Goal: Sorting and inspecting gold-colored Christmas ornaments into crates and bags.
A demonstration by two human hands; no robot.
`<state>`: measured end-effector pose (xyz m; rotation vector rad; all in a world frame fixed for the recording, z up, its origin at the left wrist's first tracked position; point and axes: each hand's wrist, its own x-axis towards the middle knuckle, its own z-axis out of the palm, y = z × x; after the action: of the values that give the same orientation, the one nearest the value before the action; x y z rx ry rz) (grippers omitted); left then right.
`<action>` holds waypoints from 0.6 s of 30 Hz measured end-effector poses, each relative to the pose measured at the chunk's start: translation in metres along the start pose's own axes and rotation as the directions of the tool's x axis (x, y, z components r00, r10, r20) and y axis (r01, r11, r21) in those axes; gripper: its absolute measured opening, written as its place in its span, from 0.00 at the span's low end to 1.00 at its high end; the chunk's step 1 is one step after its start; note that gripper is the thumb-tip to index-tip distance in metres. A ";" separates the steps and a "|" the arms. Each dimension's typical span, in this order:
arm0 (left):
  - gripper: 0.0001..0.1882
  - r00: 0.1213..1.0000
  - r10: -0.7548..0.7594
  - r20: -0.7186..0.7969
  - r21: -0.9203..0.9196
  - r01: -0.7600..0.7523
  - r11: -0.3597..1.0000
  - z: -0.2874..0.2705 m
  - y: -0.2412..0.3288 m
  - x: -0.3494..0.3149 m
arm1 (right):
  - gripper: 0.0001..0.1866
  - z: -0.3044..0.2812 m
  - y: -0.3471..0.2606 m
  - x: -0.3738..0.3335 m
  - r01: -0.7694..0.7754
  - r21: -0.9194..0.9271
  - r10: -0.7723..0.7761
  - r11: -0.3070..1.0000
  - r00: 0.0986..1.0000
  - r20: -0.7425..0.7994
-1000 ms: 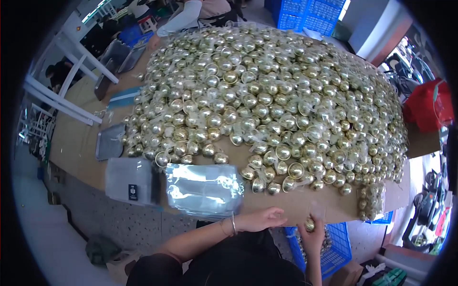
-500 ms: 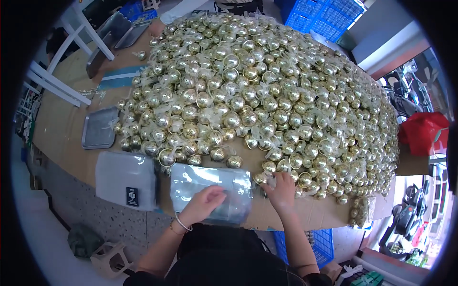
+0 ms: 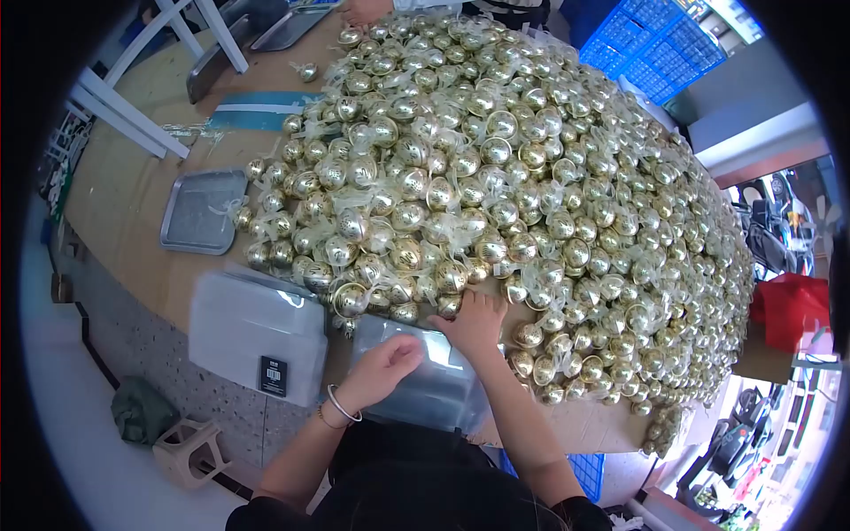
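A broad heap of shiny gold balls (image 3: 496, 150), each with a pale translucent ribbon or wrapping, covers much of the table. My right hand (image 3: 476, 329) reaches over the clear plastic bags to the heap's near edge. Its thumb and fingers are apart, close beside a gold ball (image 3: 449, 306); the fingertips are partly hidden. Over the stack of clear plastic bags (image 3: 425, 398) hovers my left hand (image 3: 387, 367), its fingers curled closed. Whatever they may hold is hidden. On that wrist are a pale bangle and a thin bracelet.
Left of the bags lies a stack of clear plastic packaging (image 3: 239, 341) with a black label. Behind it sits a grey metal tray (image 3: 177, 217). A co-worker's hand (image 3: 366, 11) is at the far edge. Blue crates (image 3: 651, 49) stand at the far right.
My right hand has moved left and forward along the heap's near edge. My left hand stays curled above the bags. The whole view has shifted, with the table's contents appearing farther right.
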<state>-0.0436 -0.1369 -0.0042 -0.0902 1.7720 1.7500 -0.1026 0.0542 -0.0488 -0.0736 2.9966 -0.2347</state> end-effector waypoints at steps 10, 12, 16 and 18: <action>0.17 1.000 -0.020 -0.005 -0.132 0.019 0.991 -0.017 -0.004 0.010 | 0.39 -0.044 0.043 -0.012 -0.364 0.920 -0.059 -0.146 0.931 0.360; 0.18 0.999 0.020 0.028 -0.199 -0.014 0.980 -0.008 0.002 0.019 | 0.41 -0.054 0.035 -0.013 -0.333 0.924 -0.124 -0.186 0.941 0.314; 0.22 0.993 0.115 -0.002 -0.435 -0.104 0.894 0.011 0.025 0.026 | 0.37 -0.057 0.007 -0.018 -0.092 0.875 -0.250 0.475 0.939 0.234; 0.24 0.994 0.105 -0.037 -0.352 -0.111 0.929 0.009 0.017 0.029 | 0.30 -0.065 -0.003 -0.011 0.078 0.782 -0.391 0.618 0.894 0.219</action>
<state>-0.0713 -0.1161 -0.0024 -0.1610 1.4780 2.1399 -0.1001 0.0619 0.0171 -0.3844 2.2542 -1.3282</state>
